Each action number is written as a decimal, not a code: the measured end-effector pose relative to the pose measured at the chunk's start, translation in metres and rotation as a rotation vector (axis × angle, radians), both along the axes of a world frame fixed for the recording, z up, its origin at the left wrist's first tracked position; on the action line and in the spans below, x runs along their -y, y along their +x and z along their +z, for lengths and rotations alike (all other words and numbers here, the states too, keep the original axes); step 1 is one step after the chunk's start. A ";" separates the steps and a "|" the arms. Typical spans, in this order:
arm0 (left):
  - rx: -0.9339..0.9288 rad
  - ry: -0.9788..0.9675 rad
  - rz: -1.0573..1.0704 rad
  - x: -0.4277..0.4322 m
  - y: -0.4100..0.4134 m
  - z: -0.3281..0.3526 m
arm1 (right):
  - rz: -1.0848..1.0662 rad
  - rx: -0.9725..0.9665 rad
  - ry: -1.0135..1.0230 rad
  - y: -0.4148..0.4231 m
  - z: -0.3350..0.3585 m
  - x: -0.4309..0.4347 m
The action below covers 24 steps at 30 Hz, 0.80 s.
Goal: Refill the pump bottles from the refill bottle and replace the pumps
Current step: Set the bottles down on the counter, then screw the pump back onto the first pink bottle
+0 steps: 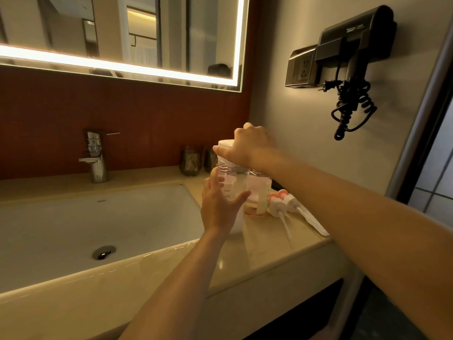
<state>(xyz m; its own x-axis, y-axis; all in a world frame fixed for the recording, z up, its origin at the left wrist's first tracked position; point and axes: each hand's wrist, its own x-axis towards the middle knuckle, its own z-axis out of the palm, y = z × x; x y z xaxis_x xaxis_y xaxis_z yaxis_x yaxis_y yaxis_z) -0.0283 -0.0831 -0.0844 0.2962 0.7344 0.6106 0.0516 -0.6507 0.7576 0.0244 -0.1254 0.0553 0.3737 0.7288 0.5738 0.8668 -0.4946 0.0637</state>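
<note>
Reaching up from bottom middle with the left hand (219, 207), curled round the clear bottle (226, 184) in mid frame. Gripping the white cap (226, 144) on its top with the right hand (253, 146). Standing upright on the bench (264, 249) beside the sink (127, 217). Just right: pink bottle (259, 192), then two pumps (278, 205) lying down.

Bathroom, prob. hotel, from what I get on the head cam: backlit mirror (122, 33) over a white basin (98, 217) w/ chrome tap (96, 158), set in a beige stone worktop (269, 253). Wall-mounted hair dryer (355, 38) w/ coiled cord beside a covered socket (302, 68). Dark tumblers (190, 160) at the back, pump bottle (257, 192) and loose pumps (279, 204) by the basin.
</note>
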 end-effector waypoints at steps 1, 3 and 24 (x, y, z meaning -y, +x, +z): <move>0.001 -0.004 -0.014 -0.001 0.000 0.000 | -0.013 0.005 -0.016 -0.001 0.002 0.000; 0.000 -0.015 -0.031 -0.001 0.000 0.000 | -0.027 0.019 -0.032 -0.002 0.005 -0.001; 0.020 -0.123 -0.178 -0.035 0.030 0.007 | -0.005 -0.649 0.377 0.097 -0.117 0.061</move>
